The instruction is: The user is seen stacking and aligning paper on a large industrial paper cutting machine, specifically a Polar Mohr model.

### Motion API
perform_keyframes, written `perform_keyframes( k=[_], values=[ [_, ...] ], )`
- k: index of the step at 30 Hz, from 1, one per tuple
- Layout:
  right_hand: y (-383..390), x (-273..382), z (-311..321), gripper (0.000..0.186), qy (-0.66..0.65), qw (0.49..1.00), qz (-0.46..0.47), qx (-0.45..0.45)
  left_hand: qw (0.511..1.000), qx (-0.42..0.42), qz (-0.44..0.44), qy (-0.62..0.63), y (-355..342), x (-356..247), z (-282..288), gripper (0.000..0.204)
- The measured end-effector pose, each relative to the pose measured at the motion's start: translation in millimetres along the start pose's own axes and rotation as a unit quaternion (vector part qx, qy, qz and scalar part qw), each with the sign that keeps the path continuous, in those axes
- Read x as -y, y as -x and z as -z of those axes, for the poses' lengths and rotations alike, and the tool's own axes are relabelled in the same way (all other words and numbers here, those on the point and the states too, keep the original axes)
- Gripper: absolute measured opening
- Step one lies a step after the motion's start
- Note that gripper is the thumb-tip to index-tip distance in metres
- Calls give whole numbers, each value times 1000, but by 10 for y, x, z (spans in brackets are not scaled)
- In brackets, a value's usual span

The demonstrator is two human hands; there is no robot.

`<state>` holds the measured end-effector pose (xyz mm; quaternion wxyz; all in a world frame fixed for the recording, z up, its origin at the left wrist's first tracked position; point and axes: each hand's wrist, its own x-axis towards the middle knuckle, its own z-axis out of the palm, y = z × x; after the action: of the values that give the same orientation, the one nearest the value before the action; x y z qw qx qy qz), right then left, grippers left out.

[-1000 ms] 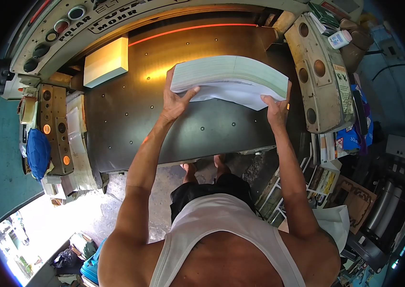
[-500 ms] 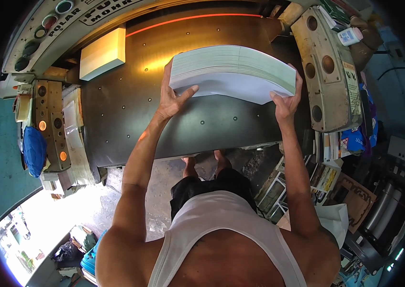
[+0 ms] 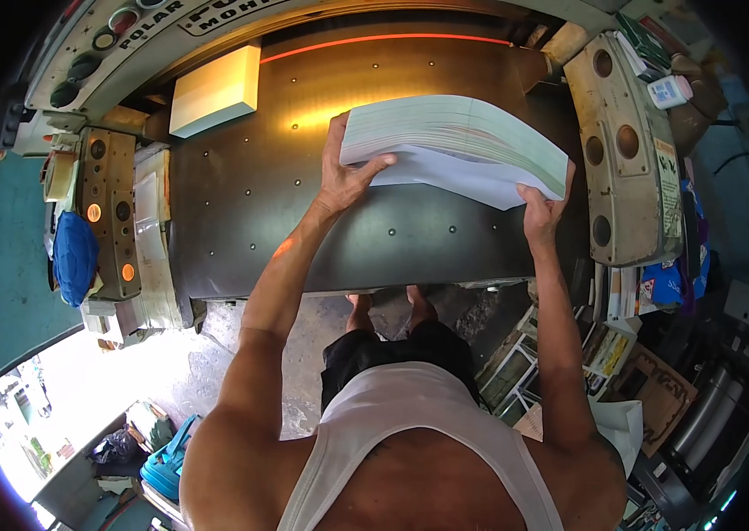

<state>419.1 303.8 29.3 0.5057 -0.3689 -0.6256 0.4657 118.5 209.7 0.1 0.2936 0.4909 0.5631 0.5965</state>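
A thick stack of paper sheets (image 3: 454, 133) bends in an arch above the dark metal table (image 3: 303, 257) of a cutting machine. My left hand (image 3: 345, 173) grips its left end, thumb on the near face and fingers behind the edge. At the right end, my right hand (image 3: 544, 205) holds the stack the same way, with the thumb pressed on the near sheet. The sheets' edges fan slightly, and the right end hangs lower than the left. Fingers behind the paper are partly hidden.
A pale block of cut paper (image 3: 215, 93) lies at the table's back left. A red light line (image 3: 383, 37) crosses the back. Side housings with round holes stand at left (image 3: 109, 212) and right (image 3: 626, 150). A white bottle (image 3: 669, 91) sits on the right one.
The stack's right end has dipped with my right hand, and its bend has become uneven. The surroundings have shifted a little to the right in view. Both hands keep their hold.
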Motion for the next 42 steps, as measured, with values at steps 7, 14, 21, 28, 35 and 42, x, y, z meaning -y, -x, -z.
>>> perform_keyframes(
  k=[7,14,21,28,35,42],
  values=[
    [48,-89,1,52,-4,999,18,26,999,32,-3,27,-55,-49,50,90],
    [40,103,39,49,22,999,-12,41,994,39,64,-79,-582,-449,209,70],
    [776,-68,-649,48,-174,903,-377,-113,858,326,265,-297,-1453,-188,241,71],
    [1240,-104,-1371,41,-291,822,-448,-197,774,481,200,-360,-1905,294,168,84],
    [595,-292,-2340,31,-322,818,-417,-232,958,39,-64,-278,-1119,-81,1057,68],
    [-198,-590,-3274,34,-305,824,-381,-286,889,-257,358,125,411,66,1427,61]
  ],
)
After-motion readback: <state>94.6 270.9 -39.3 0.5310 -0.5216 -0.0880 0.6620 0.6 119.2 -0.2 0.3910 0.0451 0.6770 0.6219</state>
